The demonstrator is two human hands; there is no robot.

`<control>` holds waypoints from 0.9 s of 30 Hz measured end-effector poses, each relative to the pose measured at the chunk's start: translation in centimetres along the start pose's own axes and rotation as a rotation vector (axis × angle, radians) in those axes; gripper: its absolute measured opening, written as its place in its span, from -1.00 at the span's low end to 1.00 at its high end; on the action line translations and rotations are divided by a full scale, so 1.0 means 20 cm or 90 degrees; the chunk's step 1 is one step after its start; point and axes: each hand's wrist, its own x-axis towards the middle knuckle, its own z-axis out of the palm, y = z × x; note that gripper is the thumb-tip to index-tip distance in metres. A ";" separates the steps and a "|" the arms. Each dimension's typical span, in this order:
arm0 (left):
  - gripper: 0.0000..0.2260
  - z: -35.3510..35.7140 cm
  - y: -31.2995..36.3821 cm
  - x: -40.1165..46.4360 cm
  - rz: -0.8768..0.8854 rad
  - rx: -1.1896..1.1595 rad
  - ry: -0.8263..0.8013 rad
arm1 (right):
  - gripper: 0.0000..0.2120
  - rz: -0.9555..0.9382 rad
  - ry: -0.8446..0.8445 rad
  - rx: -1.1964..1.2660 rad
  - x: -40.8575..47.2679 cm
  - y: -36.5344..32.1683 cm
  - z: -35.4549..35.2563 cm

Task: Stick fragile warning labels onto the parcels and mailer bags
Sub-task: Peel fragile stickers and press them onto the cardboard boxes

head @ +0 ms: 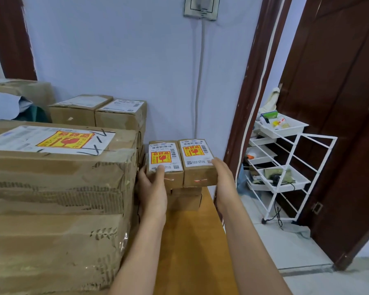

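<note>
Just right of the big labelled box: two small labelled parcels side by side atop lower boxes, clasped by left hand and right hand, thumbs on top.

Both arms extended, left hand and right hand gripping.

Fragile stickers on three parcels
The yellow-and-red stickers show a broken-glass sign; their characters and the barcode numbers are too blurred to read.
</note>
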 end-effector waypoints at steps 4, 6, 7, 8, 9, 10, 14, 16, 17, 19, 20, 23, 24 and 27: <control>-0.43 0.01 0.01 0.01 0.006 0.057 0.030 | -0.61 0.029 -0.014 0.006 0.02 0.07 0.02; -0.33 0.00 -0.01 0.01 0.033 0.054 0.057 | -0.53 0.030 -0.009 0.015 0.01 0.12 0.02; -0.31 0.00 -0.02 0.00 0.040 0.057 0.069 | -0.51 0.022 0.009 0.024 0.01 0.14 0.02; -0.29 -0.01 -0.04 -0.01 0.047 0.068 0.078 | -0.52 0.011 0.034 0.040 -0.01 0.16 0.02; -0.27 -0.02 -0.05 -0.04 0.058 0.083 0.081 | -0.56 -0.003 0.063 0.058 -0.02 0.18 0.02; -0.26 -0.02 -0.06 -0.07 0.071 0.102 0.079 | -0.60 -0.025 0.087 0.067 -0.05 0.19 0.02; -0.34 -0.02 -0.08 -0.21 0.143 0.193 0.076 | -0.69 -0.114 0.131 0.021 -0.12 0.25 0.05; -0.37 -0.01 -0.08 -0.24 0.194 0.236 0.067 | -0.63 -0.122 0.109 -0.001 -0.13 0.27 0.07; -0.37 0.01 -0.09 -0.24 0.209 0.246 0.049 | -0.60 -0.126 0.096 -0.012 -0.14 0.28 0.07; -0.35 0.02 -0.09 -0.21 0.199 0.253 0.012 | -0.55 -0.135 0.065 -0.032 -0.13 0.28 0.07; -0.34 0.02 -0.09 -0.19 0.183 0.253 0.002 | -0.54 -0.133 0.044 -0.042 -0.13 0.28 0.07; -0.34 0.02 -0.05 -0.11 0.130 0.248 -0.016 | -0.54 -0.101 -0.041 -0.064 -0.10 0.26 0.06; -0.35 0.01 -0.03 -0.10 0.114 0.242 -0.025 | -0.52 -0.086 -0.061 -0.071 -0.10 0.24 0.05; -0.36 0.00 -0.01 -0.10 0.107 0.229 -0.051 | -0.48 -0.070 -0.030 -0.092 -0.11 0.21 0.04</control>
